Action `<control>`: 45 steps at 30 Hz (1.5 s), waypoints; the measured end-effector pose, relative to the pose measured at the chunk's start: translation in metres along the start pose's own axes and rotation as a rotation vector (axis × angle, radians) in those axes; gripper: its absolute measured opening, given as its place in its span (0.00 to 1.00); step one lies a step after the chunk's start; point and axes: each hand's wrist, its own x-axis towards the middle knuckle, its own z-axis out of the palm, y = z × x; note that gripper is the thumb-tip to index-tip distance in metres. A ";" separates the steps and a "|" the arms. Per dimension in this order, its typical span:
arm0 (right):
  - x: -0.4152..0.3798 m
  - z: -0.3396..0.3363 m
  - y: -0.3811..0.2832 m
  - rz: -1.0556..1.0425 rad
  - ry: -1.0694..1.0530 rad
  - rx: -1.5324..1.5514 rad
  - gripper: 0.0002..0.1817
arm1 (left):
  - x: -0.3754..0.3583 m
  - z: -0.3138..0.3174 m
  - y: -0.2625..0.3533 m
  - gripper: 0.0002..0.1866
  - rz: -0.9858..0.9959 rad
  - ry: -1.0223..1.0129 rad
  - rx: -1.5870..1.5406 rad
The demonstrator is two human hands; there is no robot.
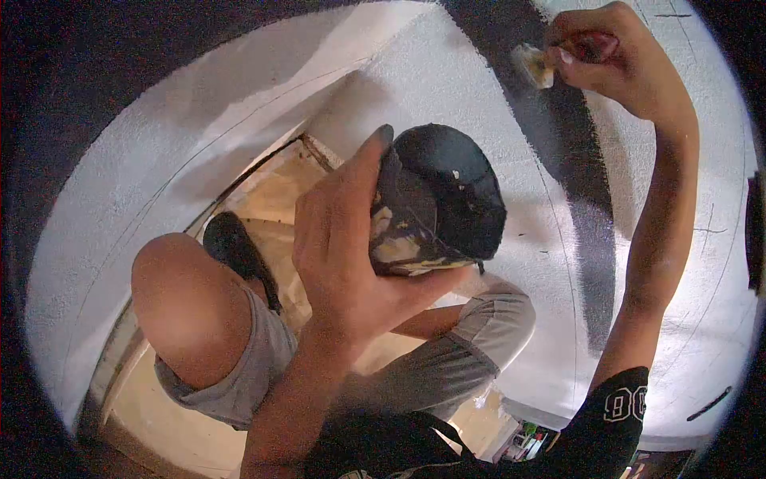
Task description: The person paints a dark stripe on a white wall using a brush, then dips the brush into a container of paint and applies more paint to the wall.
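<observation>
Currently: left hand (343,239) wraps its fingers (363,172) tight round a paint-smeared cup (435,203) at frame centre, above the bent knees; its inside is dark, contents can't tell. Right of it, a black painted stripe (578,168) runs down the white wall (447,80). Top right, right hand (610,56) pinches a brush (536,65), bristles on the stripe's edge.
</observation>
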 end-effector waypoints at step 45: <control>0.017 0.001 0.024 -0.134 0.012 0.072 0.09 | 0.002 -0.004 -0.003 0.59 -0.023 0.018 -0.027</control>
